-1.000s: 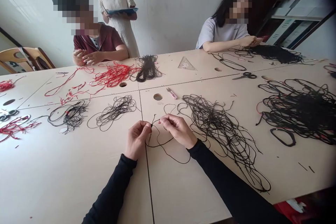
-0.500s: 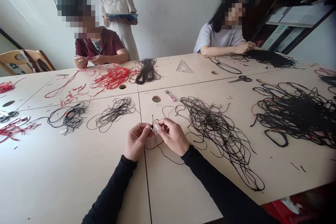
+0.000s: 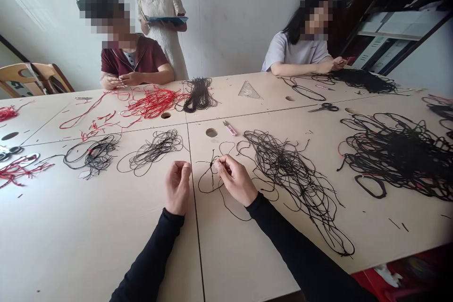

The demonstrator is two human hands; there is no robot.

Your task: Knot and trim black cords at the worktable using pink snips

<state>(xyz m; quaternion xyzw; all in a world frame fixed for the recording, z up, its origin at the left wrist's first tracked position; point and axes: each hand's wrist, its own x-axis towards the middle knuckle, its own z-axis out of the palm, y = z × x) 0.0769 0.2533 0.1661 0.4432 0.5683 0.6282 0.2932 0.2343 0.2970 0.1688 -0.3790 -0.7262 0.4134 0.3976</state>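
My right hand (image 3: 235, 179) is closed, thumb and forefinger pinching a thin black cord (image 3: 200, 184). To the left of those fingers the cord has a small knot with short ends sticking out, and its loop hangs below. My left hand (image 3: 178, 186) is curled shut to the left of the knot, apart from it. Whether anything thin is between its fingers is hidden. A loose bundle of black cords (image 3: 283, 160) lies right of my right hand. Pink-handled thread snips (image 3: 230, 128) rest beyond my hands.
Smaller black cord bundles (image 3: 157, 151) lie to the left, red cords (image 3: 155, 103) farther back. A large black cord pile (image 3: 406, 151) covers the right side. Black scissors (image 3: 329, 107) and a clear triangle ruler (image 3: 248, 89) lie on the table (image 3: 106, 236). Two people sit opposite; another stands.
My left hand has come away from the knot and moved left, its fingers curled. My right hand still pinches the cord, which has shifted slightly right.
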